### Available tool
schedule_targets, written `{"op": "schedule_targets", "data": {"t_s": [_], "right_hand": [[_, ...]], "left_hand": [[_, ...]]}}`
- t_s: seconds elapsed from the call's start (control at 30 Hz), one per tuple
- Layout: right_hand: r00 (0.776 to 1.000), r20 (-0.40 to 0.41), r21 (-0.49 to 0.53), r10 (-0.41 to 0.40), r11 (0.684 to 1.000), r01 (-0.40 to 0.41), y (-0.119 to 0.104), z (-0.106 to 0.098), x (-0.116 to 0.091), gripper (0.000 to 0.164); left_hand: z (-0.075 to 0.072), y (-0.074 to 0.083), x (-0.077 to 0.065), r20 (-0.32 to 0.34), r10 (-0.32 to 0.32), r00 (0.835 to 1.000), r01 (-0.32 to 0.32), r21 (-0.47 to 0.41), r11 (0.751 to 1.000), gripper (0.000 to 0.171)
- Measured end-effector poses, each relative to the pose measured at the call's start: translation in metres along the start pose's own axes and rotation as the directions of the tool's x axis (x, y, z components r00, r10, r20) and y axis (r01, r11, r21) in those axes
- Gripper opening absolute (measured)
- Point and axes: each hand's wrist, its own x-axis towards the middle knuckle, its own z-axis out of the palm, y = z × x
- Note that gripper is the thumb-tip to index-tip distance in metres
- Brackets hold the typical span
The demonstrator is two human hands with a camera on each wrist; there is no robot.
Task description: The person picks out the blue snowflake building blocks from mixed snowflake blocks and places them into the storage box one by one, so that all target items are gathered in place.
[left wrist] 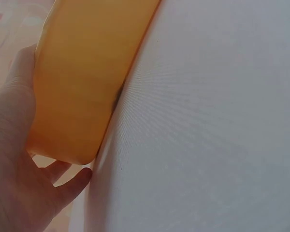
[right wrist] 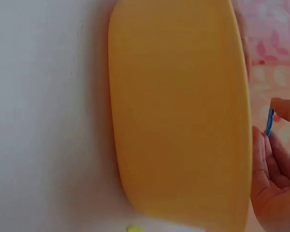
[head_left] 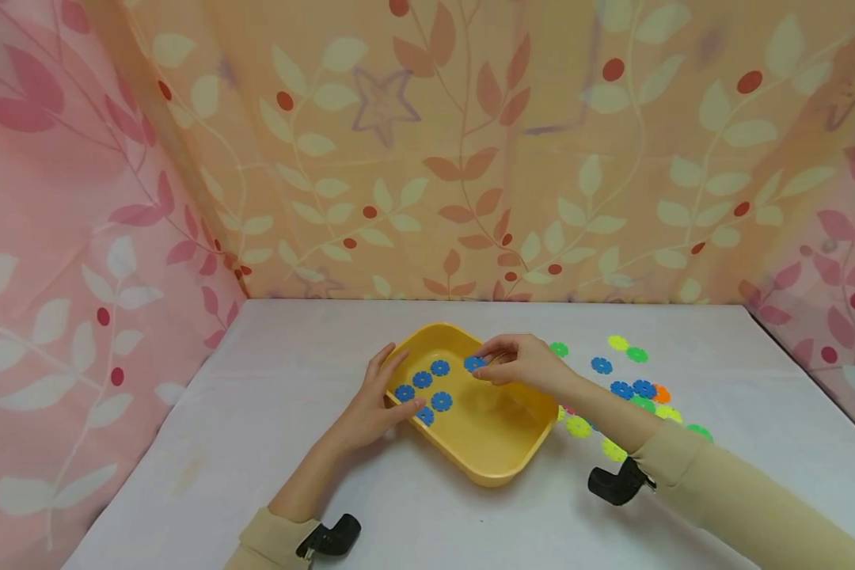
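A yellow plastic basin [head_left: 502, 431] stands on the table, with several blue notched plastic discs [head_left: 441, 401] lying at its left end. My left hand [head_left: 370, 405] holds the basin's left corner, thumb over the near rim and fingers spread along the far side. In the left wrist view, that hand [left wrist: 19, 145] lies against the basin's outer wall [left wrist: 82, 72]. Above the basin's inside, my right hand [head_left: 523, 366] pinches another blue disc [head_left: 473, 363] between thumb and fingers. The right wrist view shows this disc [right wrist: 269, 121] edge-on, beyond the basin rim.
To the right of the basin lie loose discs in several colours, among them a yellow disc [head_left: 614, 450], an orange disc [head_left: 660, 393] and a green disc [head_left: 637, 355]. My right forearm passes over part of them. Patterned curtains [head_left: 463, 158] border the white table [head_left: 271, 356].
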Motion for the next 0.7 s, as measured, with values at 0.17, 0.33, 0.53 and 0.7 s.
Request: {"op": "schedule_targets", "data": {"t_s": [0.17, 0.33, 0.53, 0.7], "right_hand": [[1.0, 0.005, -0.118, 0.002, 0.993, -0.001, -0.003, 0.021, 0.009, 0.036], [1.0, 0.006, -0.213, 0.011, 0.977, -0.01, 0.003, 0.037, 0.016, 0.03], [1.0, 0.03, -0.294, -0.009, 0.956, 0.018, 0.014, 0.045, 0.019, 0.026], [0.998, 0.015, -0.404, -0.059, 0.913, 0.06, 0.016, 0.047, 0.021, 0.025]], "left_hand": [[0.001, 0.001, 0.001, -0.003, -0.007, 1.0, 0.007, 0.004, 1.0, 0.082], [0.001, 0.001, 0.002, -0.008, -0.006, 1.0, 0.006, 0.007, 1.0, 0.082], [0.002, 0.001, 0.001, -0.008, -0.011, 1.0, 0.011, 0.005, 1.0, 0.082], [0.001, 0.001, 0.0, -0.011, -0.017, 1.0, 0.017, 0.002, 1.0, 0.082]]}}
